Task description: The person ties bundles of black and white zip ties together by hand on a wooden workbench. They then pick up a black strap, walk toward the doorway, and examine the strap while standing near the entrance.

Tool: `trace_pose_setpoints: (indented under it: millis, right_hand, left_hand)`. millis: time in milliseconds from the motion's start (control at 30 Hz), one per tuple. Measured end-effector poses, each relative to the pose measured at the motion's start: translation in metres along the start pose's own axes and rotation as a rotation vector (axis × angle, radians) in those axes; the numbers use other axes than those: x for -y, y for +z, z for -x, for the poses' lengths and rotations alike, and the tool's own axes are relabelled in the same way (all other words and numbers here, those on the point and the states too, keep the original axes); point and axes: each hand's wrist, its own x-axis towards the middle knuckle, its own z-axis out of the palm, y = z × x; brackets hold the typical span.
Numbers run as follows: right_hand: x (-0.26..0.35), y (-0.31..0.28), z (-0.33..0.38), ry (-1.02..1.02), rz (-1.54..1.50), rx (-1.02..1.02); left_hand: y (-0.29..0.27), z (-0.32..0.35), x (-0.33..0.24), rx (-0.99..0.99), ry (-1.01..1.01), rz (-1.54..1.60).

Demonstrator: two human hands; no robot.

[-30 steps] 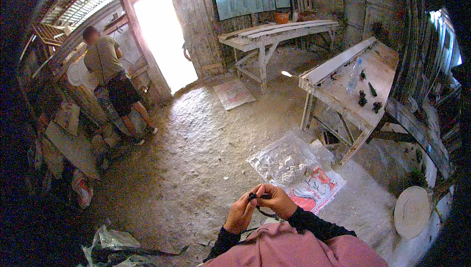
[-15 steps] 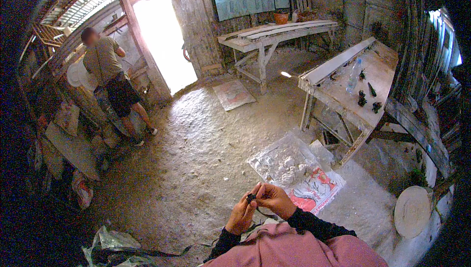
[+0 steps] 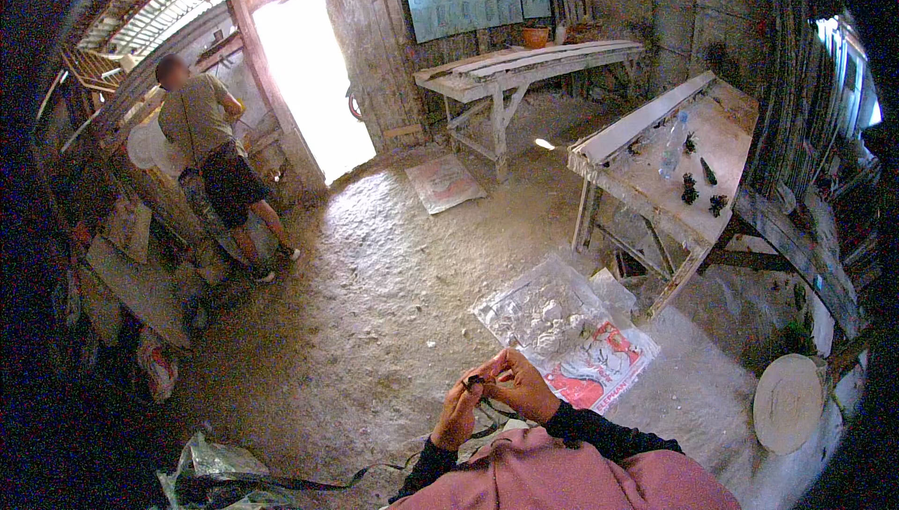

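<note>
While pinching small dark cord-like piece (image 3: 475, 384) between fingertips of left hand (image 3: 456, 413) and right hand (image 3: 522, 386), both clamped: risk slip, drop onto dusty dirt floor (image 3: 375, 304), hard finding.

The small dark item (image 3: 476, 384) pinched between the left hand (image 3: 458, 413) and right hand (image 3: 521, 384) is too small to identify; the fingers cover most of it. The dark strap (image 3: 487, 413) beneath runs behind the pink-clad knee. The crumpled bag (image 3: 213, 473) at 7 o'clock is cut by the lower edge. The small dark objects (image 3: 700, 192) on the workbench (image 3: 655, 201) at 2 o'clock cannot be identified.
</note>
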Motion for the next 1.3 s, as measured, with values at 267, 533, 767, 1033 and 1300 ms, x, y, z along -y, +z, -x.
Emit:
trace_pose_setpoints:
  millis: [267, 533, 767, 1033, 1300]
  right_hand:
    - [-0.037, 0.021, -0.001, -0.092, -0.086, 0.226]
    - [-0.031, 0.016, 0.004, 0.163, 0.128, 0.647]
    - [-0.037, 0.01, 0.001, 0.041, 0.47, 0.573]
    - [-0.013, -0.006, -0.007, -0.065, 0.553, 0.582]
    - [-0.021, -0.009, -0.01, -0.034, 0.56, 0.609]
  left_hand:
    - [0.01, 0.0, -0.013, -0.23, -0.099, 0.51]
    - [-0.037, -0.003, -0.036, -0.459, 0.149, 1.127]
    - [-0.095, 0.014, -0.052, -0.673, 0.509, 0.978]
    - [-0.149, 0.04, -0.043, -0.813, 0.641, 1.048]
    - [-0.183, 0.054, -0.027, -0.682, 0.699, 1.019]
